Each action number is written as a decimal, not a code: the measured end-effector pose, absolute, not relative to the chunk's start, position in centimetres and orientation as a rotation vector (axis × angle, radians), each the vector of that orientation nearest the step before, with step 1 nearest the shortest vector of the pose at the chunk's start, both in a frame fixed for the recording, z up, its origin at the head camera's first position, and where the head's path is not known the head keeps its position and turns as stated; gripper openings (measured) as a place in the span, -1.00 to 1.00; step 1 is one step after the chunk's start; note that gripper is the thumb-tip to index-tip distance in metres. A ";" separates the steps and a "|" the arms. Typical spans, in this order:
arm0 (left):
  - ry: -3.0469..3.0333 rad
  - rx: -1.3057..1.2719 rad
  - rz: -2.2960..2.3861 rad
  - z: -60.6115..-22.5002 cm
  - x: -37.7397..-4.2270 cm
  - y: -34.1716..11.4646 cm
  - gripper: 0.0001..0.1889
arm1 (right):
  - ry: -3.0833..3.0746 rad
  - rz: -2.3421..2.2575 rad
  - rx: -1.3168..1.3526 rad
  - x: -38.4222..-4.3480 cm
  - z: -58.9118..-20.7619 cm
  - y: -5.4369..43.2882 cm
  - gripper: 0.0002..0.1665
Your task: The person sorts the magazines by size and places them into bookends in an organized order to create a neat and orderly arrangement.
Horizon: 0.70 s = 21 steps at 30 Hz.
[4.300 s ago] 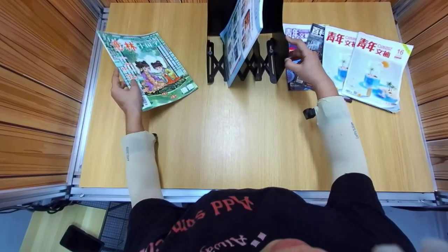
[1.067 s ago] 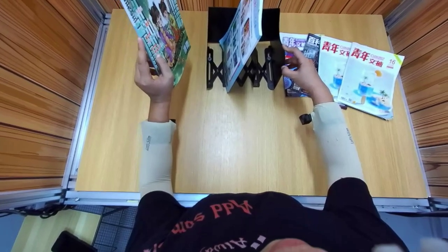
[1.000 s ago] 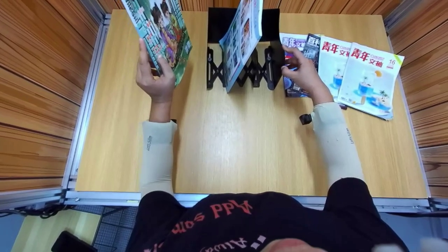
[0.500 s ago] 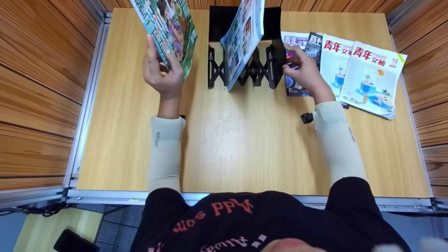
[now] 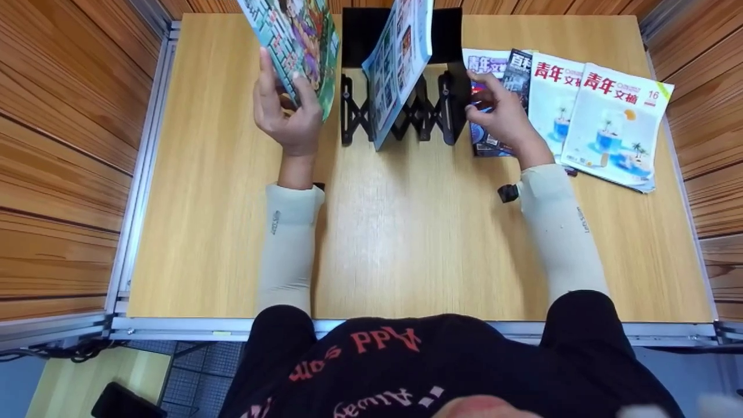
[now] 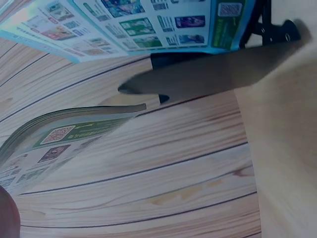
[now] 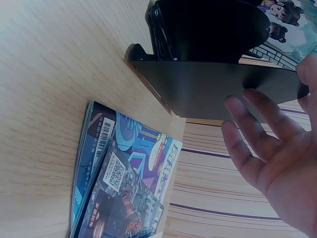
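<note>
My left hand (image 5: 290,113) grips a green illustrated magazine (image 5: 302,43) by its near edge, raised and steeply tilted left of a black expandable book rack (image 5: 447,38). In the left wrist view the magazine (image 6: 74,129) bends in the air, apart from the rack. Only a bit of the hand (image 6: 7,213) shows there. Another magazine (image 5: 400,64), with blue edges, leans upright inside the rack. My right hand (image 5: 505,113) holds the rack's right side panel (image 7: 208,84) at its edge, thumb on one side and fingers on the outer face.
Several magazines (image 5: 618,128) lie overlapped on the table right of the rack, the nearest partly behind my right hand. Wood-plank walls (image 5: 64,162) close in the sides and back. A black phone (image 5: 125,400) lies on a lower surface at left.
My left hand has lifted the green magazine from low at the left, tilted it up and carried it right towards the rack. The right hand keeps its place on the rack's panel.
</note>
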<state>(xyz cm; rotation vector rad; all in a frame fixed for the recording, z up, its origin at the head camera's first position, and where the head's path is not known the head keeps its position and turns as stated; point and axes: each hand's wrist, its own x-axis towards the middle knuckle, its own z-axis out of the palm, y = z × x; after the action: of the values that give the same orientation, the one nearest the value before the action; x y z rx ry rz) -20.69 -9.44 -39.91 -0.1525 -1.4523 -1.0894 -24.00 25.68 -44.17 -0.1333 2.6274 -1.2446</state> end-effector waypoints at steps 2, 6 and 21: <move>-1.455 -0.148 -1.095 -40.0 -20.6 -9.1 -0.56 | 2.631 -1.234 -0.132 -23.9 -44.1 25.6 -0.29; -1.466 -0.137 -1.105 -40.3 -20.5 -8.3 -0.55 | 2.628 -1.227 -0.112 -23.9 -44.1 25.6 -0.29; -1.465 -0.205 -1.050 -42.0 -21.2 -5.6 -0.63 | 2.644 -1.249 -0.152 -23.9 -44.2 25.6 -0.28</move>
<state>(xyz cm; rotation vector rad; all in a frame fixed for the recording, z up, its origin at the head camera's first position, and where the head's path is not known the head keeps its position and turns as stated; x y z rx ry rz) -21.23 -5.56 -42.04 -0.2046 -1.4650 -1.0502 -23.88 25.57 -44.23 -0.1524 2.6441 -1.2493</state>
